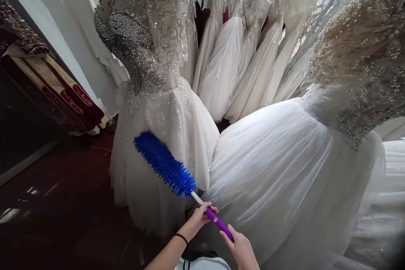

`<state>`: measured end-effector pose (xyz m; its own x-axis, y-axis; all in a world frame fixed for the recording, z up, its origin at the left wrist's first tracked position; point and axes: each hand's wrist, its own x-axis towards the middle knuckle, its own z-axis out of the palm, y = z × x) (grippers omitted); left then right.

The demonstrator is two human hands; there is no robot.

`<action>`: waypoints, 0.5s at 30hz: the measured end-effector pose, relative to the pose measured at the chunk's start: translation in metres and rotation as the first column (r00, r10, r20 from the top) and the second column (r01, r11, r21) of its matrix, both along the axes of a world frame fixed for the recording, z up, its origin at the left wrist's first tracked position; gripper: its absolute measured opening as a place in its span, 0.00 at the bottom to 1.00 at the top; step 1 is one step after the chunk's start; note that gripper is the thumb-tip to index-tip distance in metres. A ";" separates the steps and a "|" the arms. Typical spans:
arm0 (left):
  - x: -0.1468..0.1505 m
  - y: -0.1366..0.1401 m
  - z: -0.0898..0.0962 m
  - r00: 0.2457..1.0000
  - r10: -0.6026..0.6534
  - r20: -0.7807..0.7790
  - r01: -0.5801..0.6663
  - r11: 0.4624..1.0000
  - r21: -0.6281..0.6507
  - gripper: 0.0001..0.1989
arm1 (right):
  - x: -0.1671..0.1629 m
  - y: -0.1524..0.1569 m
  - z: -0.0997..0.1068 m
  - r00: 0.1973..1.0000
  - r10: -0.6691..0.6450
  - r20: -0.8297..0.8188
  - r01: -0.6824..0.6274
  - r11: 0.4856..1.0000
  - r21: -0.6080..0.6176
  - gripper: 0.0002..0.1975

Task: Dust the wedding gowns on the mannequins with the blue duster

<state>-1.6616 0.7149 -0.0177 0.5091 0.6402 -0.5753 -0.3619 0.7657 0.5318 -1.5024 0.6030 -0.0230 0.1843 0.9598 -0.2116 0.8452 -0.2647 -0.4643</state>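
Note:
A duster (164,162) with a blue fluffy head, a metal shaft and a purple handle is held in both hands. My left hand (202,214), with a black band at the wrist, is closed round the upper part of the handle. Lower down, my right hand (238,244) grips the handle's end. The blue head lies in front of the skirt of a white beaded gown (164,109); whether it touches the fabric I cannot tell. To the right of my hands spreads a second white gown (278,152) with a beaded bodice.
Several pale gowns (234,59) hang on a rack behind. At the left hangs a dark red and gold garment (63,88) beside white drapes (53,21). Dark reddish, shiny floor (63,202) shows at lower left. The wide skirts meet in front of me.

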 end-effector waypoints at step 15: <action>-0.055 0.132 0.129 0.856 0.466 0.225 -0.515 0.812 0.276 0.19 | -0.054 0.150 0.125 0.960 0.164 0.227 -0.229 0.927 0.298 0.21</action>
